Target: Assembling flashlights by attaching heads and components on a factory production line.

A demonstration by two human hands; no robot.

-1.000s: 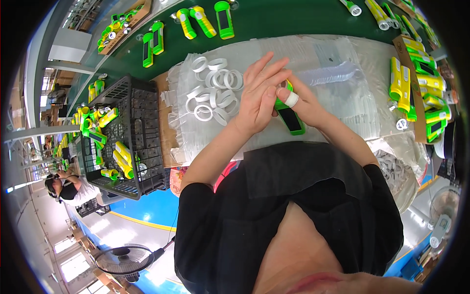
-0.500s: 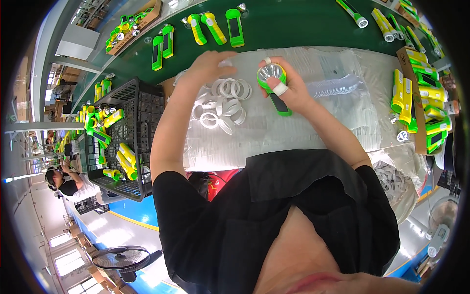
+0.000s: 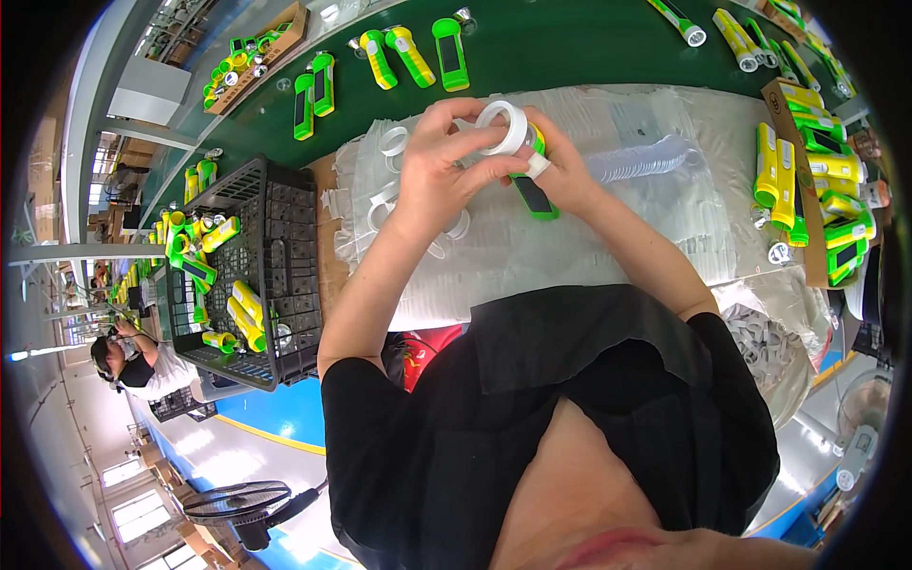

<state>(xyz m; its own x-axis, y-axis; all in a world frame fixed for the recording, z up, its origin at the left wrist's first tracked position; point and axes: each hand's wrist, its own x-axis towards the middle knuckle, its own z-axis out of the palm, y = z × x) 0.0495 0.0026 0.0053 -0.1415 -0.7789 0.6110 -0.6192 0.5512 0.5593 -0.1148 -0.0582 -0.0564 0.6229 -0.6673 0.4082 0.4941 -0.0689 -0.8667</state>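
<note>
Head view: the left hand (image 3: 437, 157)'s fingers pinch a white ring (image 3: 519, 131) in front of the lamp end of a green-and-yellow flashlight (image 3: 536, 197), gripped in the right hand (image 3: 562, 176)'s fingers; whether ring and flashlight touch is unclear. Beyond, loose white rings (image 3: 392, 152) lie on plastic sheets (image 3: 532, 256) over a green desk (image 3: 541, 52). Farther right, a carton (image 3: 783, 106) bears dark printing, too small to read.

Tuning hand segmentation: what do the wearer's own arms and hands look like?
Short black fabric sleeves, bare forearms. Left hand: ungloved, no wrap visible. Right hand: ungloved, with a small white band-like wrap around the thumb.
</note>
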